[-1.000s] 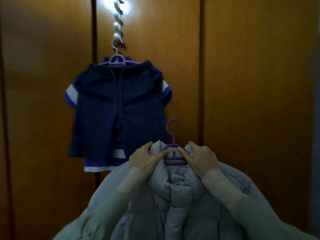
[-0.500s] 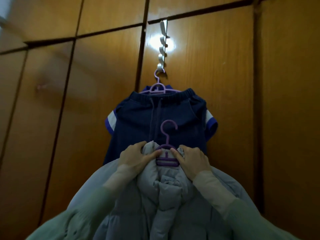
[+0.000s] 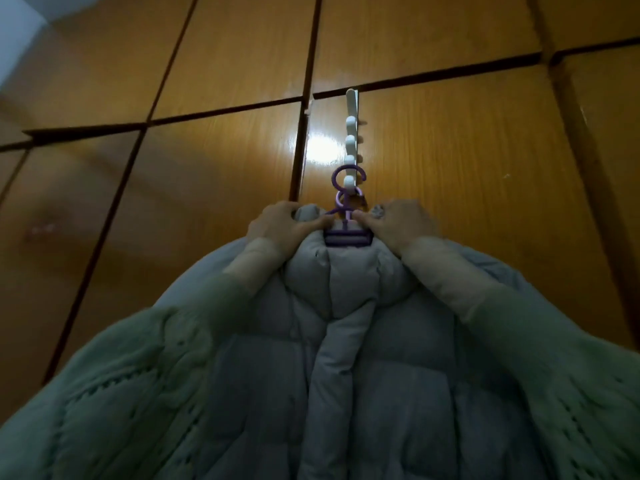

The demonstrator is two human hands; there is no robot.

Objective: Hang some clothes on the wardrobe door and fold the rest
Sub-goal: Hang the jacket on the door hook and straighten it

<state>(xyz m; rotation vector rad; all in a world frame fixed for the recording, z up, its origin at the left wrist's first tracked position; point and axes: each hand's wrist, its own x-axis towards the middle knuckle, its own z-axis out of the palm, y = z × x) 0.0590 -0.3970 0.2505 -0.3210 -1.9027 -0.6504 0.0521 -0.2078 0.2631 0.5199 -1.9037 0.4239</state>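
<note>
Up against the wooden wardrobe door (image 3: 467,174), both hands grip a grey puffer jacket (image 3: 332,358) by its collar: left hand (image 3: 284,225) and right hand (image 3: 398,225) curl either side of a purple hanger (image 3: 346,233), whose hook loops round the white over-door hook rack (image 3: 350,147).

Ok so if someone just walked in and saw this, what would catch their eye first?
Probably the big grey puffer jacket filling the lower middle, lifted by its collar toward the wooden wardrobe door. The left hand and right hand grip the collar either side of a purple hanger, whose hook sits at the white over-door hook rack. A bright light glare shines on the door just left of the rack.
</note>
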